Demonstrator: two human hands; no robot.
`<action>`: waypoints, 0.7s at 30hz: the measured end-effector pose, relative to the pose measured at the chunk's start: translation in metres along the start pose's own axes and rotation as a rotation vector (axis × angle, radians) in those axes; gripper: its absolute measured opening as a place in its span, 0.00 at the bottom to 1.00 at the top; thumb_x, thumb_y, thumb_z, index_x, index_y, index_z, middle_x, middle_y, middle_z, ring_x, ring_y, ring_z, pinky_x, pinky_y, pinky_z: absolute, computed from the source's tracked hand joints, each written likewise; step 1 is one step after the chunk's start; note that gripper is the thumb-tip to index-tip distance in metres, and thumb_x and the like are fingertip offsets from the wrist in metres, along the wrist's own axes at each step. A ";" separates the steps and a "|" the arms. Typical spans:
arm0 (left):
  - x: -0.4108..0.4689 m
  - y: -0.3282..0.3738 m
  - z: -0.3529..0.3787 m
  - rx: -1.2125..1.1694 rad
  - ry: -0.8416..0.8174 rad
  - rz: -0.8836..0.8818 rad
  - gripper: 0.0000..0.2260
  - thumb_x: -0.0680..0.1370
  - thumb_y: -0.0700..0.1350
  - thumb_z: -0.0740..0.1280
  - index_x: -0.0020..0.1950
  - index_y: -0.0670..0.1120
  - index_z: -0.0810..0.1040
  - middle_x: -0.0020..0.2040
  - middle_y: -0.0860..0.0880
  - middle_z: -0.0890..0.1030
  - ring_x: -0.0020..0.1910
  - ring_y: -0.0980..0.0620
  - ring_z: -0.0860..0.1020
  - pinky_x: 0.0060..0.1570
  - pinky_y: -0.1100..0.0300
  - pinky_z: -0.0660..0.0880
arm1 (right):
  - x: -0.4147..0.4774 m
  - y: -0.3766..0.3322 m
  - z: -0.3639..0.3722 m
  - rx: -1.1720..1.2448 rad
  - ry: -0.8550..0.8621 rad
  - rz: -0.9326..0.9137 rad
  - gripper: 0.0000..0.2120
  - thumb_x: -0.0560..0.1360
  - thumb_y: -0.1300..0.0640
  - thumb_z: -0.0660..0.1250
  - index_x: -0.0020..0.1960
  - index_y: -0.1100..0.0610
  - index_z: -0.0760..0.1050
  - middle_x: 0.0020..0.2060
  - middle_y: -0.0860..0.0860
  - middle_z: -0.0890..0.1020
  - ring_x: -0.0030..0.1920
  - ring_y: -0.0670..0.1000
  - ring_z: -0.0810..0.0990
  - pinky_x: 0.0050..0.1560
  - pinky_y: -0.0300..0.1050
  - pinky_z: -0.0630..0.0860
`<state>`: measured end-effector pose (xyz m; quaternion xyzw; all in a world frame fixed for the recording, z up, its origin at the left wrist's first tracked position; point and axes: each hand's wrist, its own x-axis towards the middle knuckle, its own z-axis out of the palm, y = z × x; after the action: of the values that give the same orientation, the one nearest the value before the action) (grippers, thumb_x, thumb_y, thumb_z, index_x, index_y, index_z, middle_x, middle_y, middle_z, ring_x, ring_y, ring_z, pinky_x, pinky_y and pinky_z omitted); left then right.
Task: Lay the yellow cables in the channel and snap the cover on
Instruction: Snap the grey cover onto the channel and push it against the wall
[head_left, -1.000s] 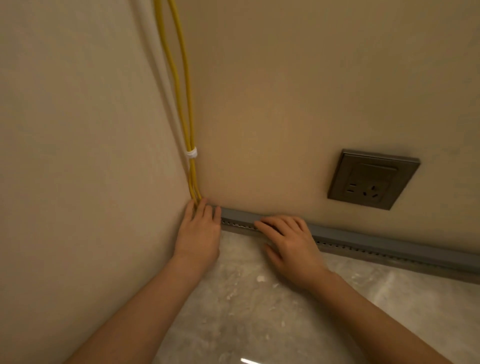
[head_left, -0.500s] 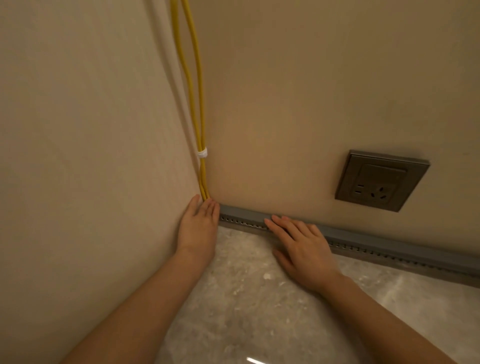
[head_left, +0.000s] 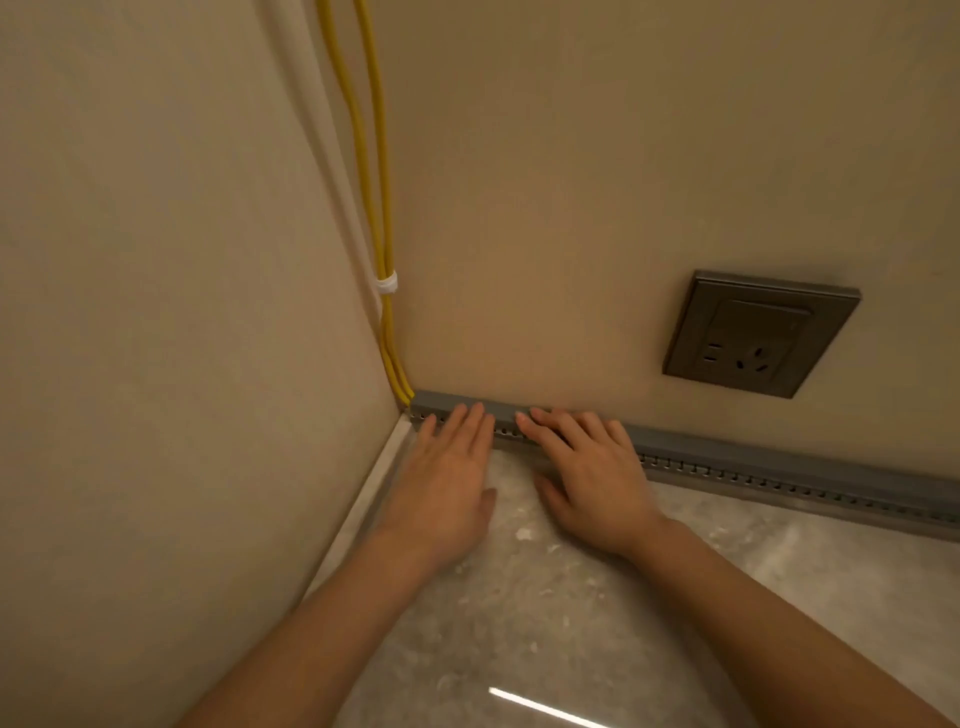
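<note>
Since half a second ago the left hand (head_left: 447, 478) has slid right, out of the corner it was tucked into. It now sits just beside the right hand (head_left: 592, 483), which hasn't really budged along the strip.

Left fingers (head_left: 470, 421) are straight and held together, tips flat on the smooth grey plastic cover (head_left: 779, 467). Right fingers (head_left: 558, 428) are straight too, a bit fanned out, lying on the same cover. Neither hand is gripping anything, and both thumbs hang lower, over the mottled grey stone floor (head_left: 571, 623).

That cover tops the long grey slotted plastic channel (head_left: 857, 501), which runs along the foot of the back wall from the corner off to the right edge of the frame.

The two yellow round cables (head_left: 385, 208) drop down the corner from the top of the frame, bundled by a white tie (head_left: 387, 285), and disappear into the channel's left end, just left of the left hand.

A dark grey square wall socket (head_left: 758, 332) sits on the wall at right, above the channel.
</note>
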<state>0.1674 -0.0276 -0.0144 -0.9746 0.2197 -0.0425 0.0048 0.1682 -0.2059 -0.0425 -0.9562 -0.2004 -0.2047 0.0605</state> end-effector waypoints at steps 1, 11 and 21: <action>-0.001 0.011 0.005 -0.042 -0.010 0.008 0.34 0.78 0.52 0.58 0.76 0.43 0.43 0.78 0.44 0.44 0.76 0.47 0.42 0.73 0.52 0.40 | 0.000 0.000 -0.001 0.008 -0.007 0.001 0.30 0.66 0.53 0.68 0.67 0.53 0.69 0.60 0.49 0.77 0.55 0.54 0.76 0.49 0.43 0.60; -0.003 0.030 0.028 -0.132 -0.055 -0.068 0.36 0.79 0.60 0.52 0.75 0.41 0.39 0.75 0.41 0.32 0.75 0.46 0.37 0.73 0.55 0.39 | 0.003 0.003 -0.006 0.070 -0.140 -0.006 0.35 0.65 0.51 0.66 0.71 0.53 0.62 0.66 0.52 0.70 0.62 0.55 0.67 0.56 0.44 0.57; -0.001 0.027 0.029 -0.114 -0.108 -0.043 0.40 0.77 0.64 0.52 0.75 0.39 0.38 0.74 0.40 0.31 0.75 0.44 0.38 0.74 0.53 0.42 | -0.051 -0.024 -0.049 1.544 0.206 0.943 0.20 0.74 0.67 0.64 0.64 0.56 0.69 0.58 0.53 0.77 0.59 0.47 0.76 0.59 0.37 0.73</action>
<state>0.1573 -0.0513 -0.0442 -0.9787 0.2000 0.0225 -0.0400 0.0974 -0.2121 -0.0184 -0.6095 0.1366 -0.0521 0.7792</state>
